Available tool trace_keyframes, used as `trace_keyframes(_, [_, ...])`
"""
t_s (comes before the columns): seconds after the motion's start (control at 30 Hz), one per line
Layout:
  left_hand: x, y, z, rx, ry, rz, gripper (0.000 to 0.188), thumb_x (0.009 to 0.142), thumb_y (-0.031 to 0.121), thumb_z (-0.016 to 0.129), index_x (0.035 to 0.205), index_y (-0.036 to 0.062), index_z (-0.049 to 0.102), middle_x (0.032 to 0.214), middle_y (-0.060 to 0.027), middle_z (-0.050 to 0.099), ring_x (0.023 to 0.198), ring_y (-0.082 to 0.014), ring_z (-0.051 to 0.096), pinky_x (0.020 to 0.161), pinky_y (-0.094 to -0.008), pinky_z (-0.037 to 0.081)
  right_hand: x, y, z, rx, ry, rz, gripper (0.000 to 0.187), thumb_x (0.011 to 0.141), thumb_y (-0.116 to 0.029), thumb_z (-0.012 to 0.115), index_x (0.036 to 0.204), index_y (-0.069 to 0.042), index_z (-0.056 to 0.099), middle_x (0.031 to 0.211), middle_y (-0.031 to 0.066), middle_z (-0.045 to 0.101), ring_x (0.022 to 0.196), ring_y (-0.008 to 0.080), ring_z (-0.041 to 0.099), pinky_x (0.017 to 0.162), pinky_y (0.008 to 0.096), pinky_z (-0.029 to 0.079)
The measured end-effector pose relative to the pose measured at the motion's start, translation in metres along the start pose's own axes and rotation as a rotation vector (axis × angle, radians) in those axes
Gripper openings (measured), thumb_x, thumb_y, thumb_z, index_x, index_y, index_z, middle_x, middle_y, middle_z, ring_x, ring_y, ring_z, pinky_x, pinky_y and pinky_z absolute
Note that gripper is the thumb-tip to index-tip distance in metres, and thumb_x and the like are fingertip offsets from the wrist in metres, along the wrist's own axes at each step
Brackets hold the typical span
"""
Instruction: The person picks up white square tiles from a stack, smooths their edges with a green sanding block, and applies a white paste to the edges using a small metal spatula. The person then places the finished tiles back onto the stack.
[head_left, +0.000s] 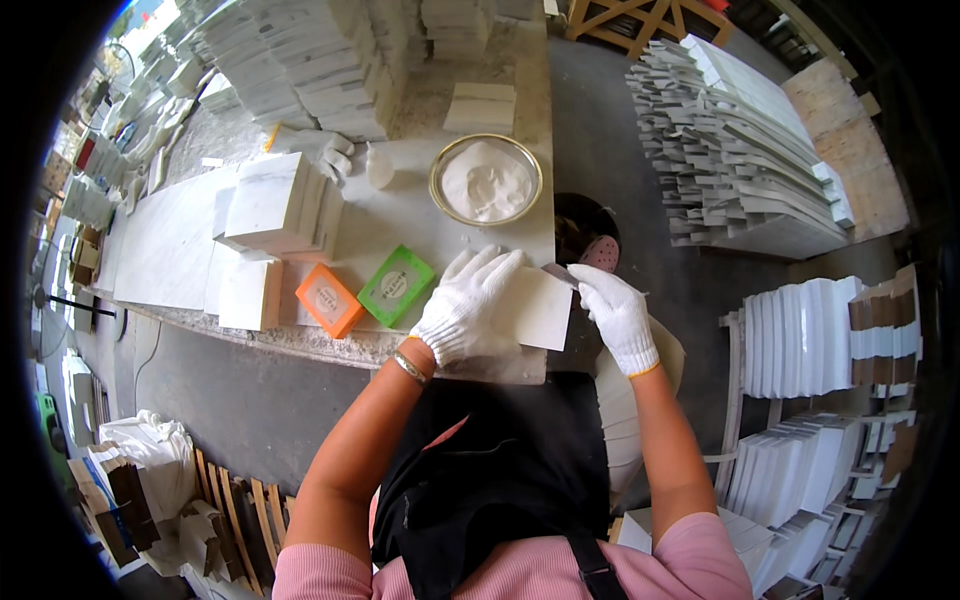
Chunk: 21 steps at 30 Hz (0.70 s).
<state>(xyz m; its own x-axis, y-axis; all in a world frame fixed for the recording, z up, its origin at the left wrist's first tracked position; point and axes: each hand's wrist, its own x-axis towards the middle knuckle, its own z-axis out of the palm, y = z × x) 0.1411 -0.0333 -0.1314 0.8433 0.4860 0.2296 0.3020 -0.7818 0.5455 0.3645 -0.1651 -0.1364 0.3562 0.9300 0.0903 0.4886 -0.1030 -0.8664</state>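
A white stone tile [540,312] lies at the table's right edge, its right corner reaching past that edge. My left hand [465,303], in a white knit glove, is laid flat over the tile's left part with fingers stretched out. In my gloved right hand [617,318] is a small flat grey scraper-like blade [560,272], pinched by the fingers. The blade meets the tile's far right corner; its handle is hidden in the glove. Just left of my left hand are a green block [397,286] and an orange block [329,301], each with a round printed mark.
A metal-rimmed bowl of white powder [487,180] stands beyond my hands, near a small white cup [380,165]. Stacked tiles [280,205] sit left on the table [420,355], with taller stacks behind. More slabs [740,150] rest on the right. A pink perforated shoe [601,253] shows below.
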Motion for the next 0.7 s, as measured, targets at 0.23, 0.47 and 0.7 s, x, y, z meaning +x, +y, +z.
trace_keyframes(0.23, [-0.002, 0.002, -0.003, -0.009, 0.005, -0.022, 0.108, 0.052, 0.040, 0.086, 0.145, 0.0044, 0.044, 0.141, -0.0183, 0.053, 0.139, -0.0363, 0.043, 0.119, -0.0502, 0.030, -0.031, -0.011, 0.009, -0.196, -0.051, -0.152, 0.028, 0.089, -0.004, 0.064, 0.116, -0.008, 0.071, 0.087, 0.0133, 0.069, 0.076, 0.0281, 0.068, 0.070, 0.0360, 0.055])
trace_keyframes(0.47, [-0.001, 0.003, -0.002, -0.023, 0.002, -0.021, 0.105, 0.053, 0.036, 0.084, 0.145, 0.0043, 0.044, 0.141, -0.0180, 0.053, 0.139, -0.0361, 0.043, 0.119, -0.0497, 0.029, -0.080, -0.012, 0.007, 0.079, -0.179, 0.077, 0.024, 0.091, -0.005, 0.064, 0.114, -0.004, 0.071, 0.092, 0.0079, 0.073, 0.074, 0.0171, 0.067, 0.068, 0.0295, 0.054])
trace_keyframes(0.7, [-0.003, -0.002, 0.000, 0.029, 0.037, 0.015, 0.107, 0.053, 0.039, 0.085, 0.146, 0.0051, 0.043, 0.141, -0.0177, 0.053, 0.137, -0.0370, 0.044, 0.118, -0.0503, 0.030, -0.055, -0.019, 0.007, 0.502, 0.037, 0.327, 0.031, 0.098, -0.013, 0.057, 0.126, 0.000, 0.057, 0.097, 0.0064, 0.070, 0.078, 0.0079, 0.064, 0.069, 0.0222, 0.050])
